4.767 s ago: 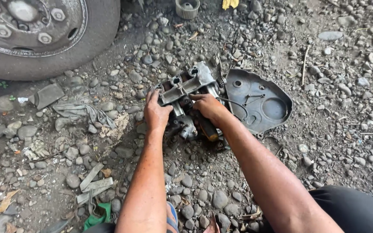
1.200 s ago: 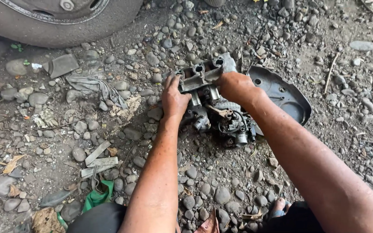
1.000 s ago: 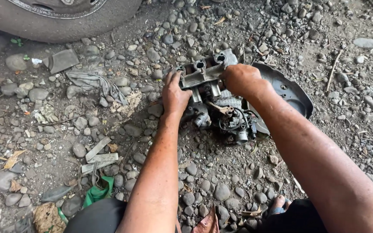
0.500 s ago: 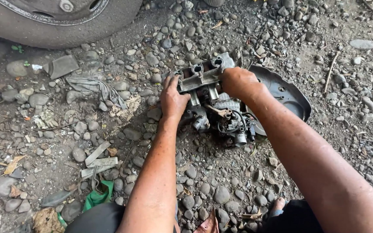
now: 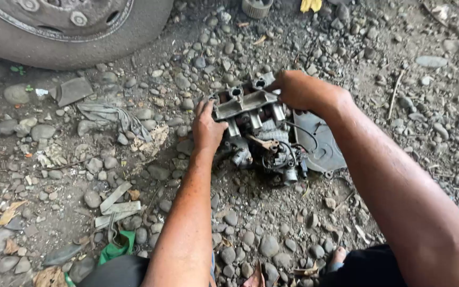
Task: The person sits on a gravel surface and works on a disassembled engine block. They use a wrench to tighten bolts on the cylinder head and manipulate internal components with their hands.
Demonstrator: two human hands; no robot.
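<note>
A grimy metal engine part (image 5: 253, 127) with round ports along its top bar lies on the gravel, cables and small fittings hanging off its lower side. My left hand (image 5: 206, 125) grips its left end. My right hand (image 5: 299, 88) is closed over its right end at the top bar. A dark, curved metal cover plate (image 5: 322, 143) lies under and to the right of the part, half hidden by my right forearm.
A vehicle tyre and wheel (image 5: 65, 26) fills the upper left. A grey rag (image 5: 110, 114) and flat metal scraps (image 5: 113, 204) lie on the stones at left. A green object (image 5: 113, 250) sits near my knee. A small round cup (image 5: 256, 7) stands at the top edge.
My right hand has slid up from the middle of the part to its far right top end. The left hand keeps its grip. The camera tilted a little, showing more of the tyre.
</note>
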